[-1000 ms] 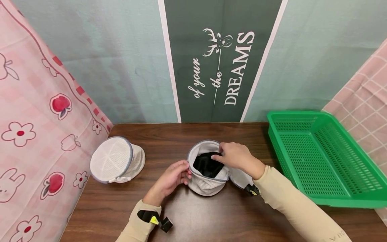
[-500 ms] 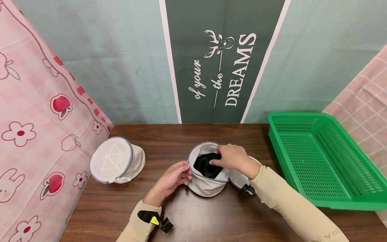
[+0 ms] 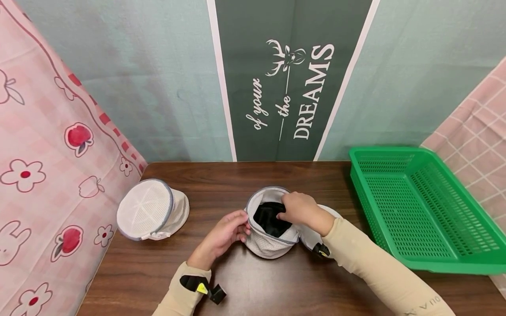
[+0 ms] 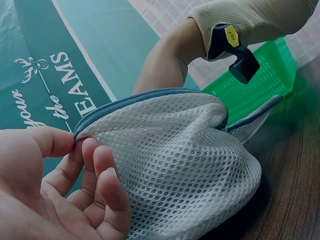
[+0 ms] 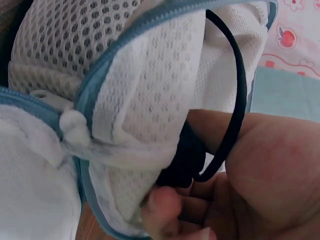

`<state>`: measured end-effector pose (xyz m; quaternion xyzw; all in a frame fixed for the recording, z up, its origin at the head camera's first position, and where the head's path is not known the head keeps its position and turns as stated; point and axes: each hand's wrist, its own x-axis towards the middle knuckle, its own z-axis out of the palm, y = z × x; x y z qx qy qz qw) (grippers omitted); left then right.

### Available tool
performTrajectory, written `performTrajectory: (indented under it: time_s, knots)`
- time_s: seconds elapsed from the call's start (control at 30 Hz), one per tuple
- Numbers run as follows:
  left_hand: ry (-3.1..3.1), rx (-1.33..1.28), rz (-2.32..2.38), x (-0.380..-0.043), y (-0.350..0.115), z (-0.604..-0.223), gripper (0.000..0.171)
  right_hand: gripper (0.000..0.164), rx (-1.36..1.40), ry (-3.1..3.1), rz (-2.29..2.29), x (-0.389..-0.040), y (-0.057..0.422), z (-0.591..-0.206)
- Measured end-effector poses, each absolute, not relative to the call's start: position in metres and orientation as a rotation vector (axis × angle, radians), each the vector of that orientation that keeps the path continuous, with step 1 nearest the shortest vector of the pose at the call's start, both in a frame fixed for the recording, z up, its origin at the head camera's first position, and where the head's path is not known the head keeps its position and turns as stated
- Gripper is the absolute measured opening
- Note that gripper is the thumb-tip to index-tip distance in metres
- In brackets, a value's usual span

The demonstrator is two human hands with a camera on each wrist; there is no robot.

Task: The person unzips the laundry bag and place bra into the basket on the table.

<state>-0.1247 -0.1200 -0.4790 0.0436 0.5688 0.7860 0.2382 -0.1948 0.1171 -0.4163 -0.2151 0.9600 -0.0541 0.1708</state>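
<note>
A white mesh laundry bag (image 3: pixel 265 248) with a blue zipper edge stands unzipped on the table, its lid (image 3: pixel 310 237) folded out to the right. Bunched inside is a black garment (image 3: pixel 269 218); in the right wrist view its thin black strap (image 5: pixel 241 80) loops up beside the bag's lining. My left hand (image 3: pixel 226 231) pinches the rim between thumb and forefinger, the other fingers curled against the mesh (image 4: pixel 185 165). My right hand (image 3: pixel 304 213) reaches over the opening, thumb and fingers gripping the dark cloth, its fingertips partly hidden by the bag.
A second white mesh bag (image 3: pixel 144 208), with its lid on top, sits at the table's left. To the right stands a green plastic basket (image 3: pixel 411 263). The brown wooden table (image 3: pixel 261 289) ends at curtains behind and on both sides.
My right hand has shifted slightly left and lower over the bag's opening, and the black garment has sunk and bunched a little. My left hand stays at the rim.
</note>
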Motion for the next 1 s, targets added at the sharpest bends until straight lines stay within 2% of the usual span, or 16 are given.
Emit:
performTrajectory:
  time_s: [0.53, 1.0]
  knots:
    - [1.545, 0.150, 2.150, -0.1238, -0.1183, -0.4803, 0.018, 0.024, -0.628, 2.715, -0.111, -0.1974, 0.1111, -0.4175]
    - [1.560, 0.157, 2.113, -0.1225, -0.1149, -0.4822, 0.017, 0.028, -0.585, 2.526, -0.341, -0.2032, 0.1135, -0.4152]
